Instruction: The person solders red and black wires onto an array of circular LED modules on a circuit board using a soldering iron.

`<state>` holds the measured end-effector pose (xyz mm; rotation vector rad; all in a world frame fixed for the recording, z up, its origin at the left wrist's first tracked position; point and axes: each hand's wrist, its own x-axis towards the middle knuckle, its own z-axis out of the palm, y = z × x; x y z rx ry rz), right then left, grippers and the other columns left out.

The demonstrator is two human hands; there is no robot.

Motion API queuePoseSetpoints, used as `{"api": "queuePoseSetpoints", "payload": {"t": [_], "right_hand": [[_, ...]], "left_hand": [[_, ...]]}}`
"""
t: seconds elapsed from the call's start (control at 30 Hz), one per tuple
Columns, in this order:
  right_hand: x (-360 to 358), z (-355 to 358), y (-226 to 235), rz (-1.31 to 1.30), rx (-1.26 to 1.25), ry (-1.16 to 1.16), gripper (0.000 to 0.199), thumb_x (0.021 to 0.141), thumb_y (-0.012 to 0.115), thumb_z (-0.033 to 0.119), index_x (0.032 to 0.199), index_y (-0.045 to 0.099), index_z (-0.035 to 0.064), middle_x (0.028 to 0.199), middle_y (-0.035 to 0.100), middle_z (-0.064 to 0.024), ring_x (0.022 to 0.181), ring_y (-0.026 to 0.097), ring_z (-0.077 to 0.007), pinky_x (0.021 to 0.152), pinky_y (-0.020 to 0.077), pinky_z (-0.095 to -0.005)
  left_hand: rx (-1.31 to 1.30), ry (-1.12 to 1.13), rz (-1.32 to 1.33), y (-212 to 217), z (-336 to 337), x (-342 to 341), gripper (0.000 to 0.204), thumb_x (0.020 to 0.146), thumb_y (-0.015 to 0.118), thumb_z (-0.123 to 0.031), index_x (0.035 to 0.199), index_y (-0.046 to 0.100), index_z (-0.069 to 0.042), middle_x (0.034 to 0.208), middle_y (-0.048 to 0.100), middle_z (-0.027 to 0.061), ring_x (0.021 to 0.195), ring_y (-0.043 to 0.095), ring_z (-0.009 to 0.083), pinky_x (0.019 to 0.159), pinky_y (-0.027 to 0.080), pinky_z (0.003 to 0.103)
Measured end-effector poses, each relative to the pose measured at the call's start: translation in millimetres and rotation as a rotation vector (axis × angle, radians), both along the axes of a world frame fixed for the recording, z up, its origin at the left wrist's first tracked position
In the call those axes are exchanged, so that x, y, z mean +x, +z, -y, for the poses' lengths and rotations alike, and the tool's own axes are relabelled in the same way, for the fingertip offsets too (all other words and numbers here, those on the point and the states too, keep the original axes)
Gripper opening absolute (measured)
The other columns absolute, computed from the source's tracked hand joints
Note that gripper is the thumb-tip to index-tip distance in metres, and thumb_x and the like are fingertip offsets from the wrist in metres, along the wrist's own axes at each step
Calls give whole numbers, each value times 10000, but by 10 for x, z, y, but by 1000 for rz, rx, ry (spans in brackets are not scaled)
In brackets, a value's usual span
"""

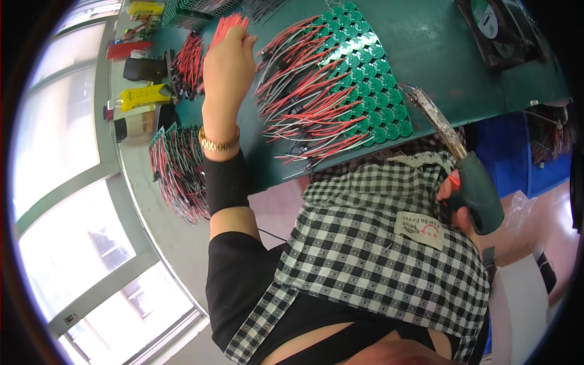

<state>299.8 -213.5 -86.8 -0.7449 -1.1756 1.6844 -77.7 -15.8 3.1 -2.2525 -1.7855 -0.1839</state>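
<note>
Head view only. Landmark: dark green work mat (420, 55) covering the bench top.

Left hand (228, 61) is over the mat's left part, fingers closed together on a bundle of thin red wires (230, 24) that sticks up past the fingertips toward the mat's far edge. Gold metal watch band (218, 145) sits on that wrist, black sleeve (226, 181) just below it.

Right hand (457, 198) is off the mat, below its near right edge, fingers wrapped around the dark green handle of a soldering iron (477, 191). Iron's crusted metal shaft (435, 118) angles up, its tip reaching the mat's near right edge.

Mid-mat: overlapping rows of small round green circuit boards (371, 79), each with red and grey lead wires (304, 103) fanning toward the left hand. Iron tip is just beside the nearest row's right end.

Left of the mat: a second heap of wired round boards (179, 170) hanging over the bench edge, a yellow tool (143, 96), a red tool (129, 48). Far right corner of the mat: black square fan (499, 27).

Below the mat: black-and-white checked apron (371, 243) with a small cream patch (420, 230).
</note>
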Motion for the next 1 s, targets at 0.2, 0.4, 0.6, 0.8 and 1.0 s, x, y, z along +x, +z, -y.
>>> {"api": "queuePoseSetpoints", "payload": {"t": [0.2,0.4,0.6,0.8,1.0], "right_hand": [[-26,-127,232,251,79,90,310,829,513,178,1048,504,-42,895,519,-67,749,471,-146,677,382,-256],[-184,11,50,19,-198,-221,767,773,640,523,1244,404,-34,845,492,-76,742,485,-168,660,398,-277],[43,145,120,16,-300,-182,803,752,646,547,1255,398,-28,799,491,-76,693,492,-174,616,406,-272],[192,20,338,114,-213,98,757,804,635,416,1316,342,-58,837,515,-103,736,506,-176,664,422,-284],[274,-12,355,160,-191,209,705,822,630,322,1326,330,-66,886,532,-129,768,505,-175,685,416,-291]], "left_hand": [[-160,-96,726,-5,866,668,43,806,625,0,805,582,3,635,559,9,548,505,65,498,386,202],[-158,-323,778,-210,1091,997,140,652,670,43,739,604,-45,698,583,39,495,507,124,445,407,235],[-149,-277,732,-409,1079,1059,119,647,673,6,697,586,-57,658,545,30,514,544,151,450,444,246],[-281,-243,824,-378,1121,1025,119,623,674,-9,672,581,-65,646,536,27,516,543,158,459,440,253],[-261,-334,765,-431,1147,1024,105,631,655,19,667,575,-39,649,527,6,500,459,69,428,352,197]]}}
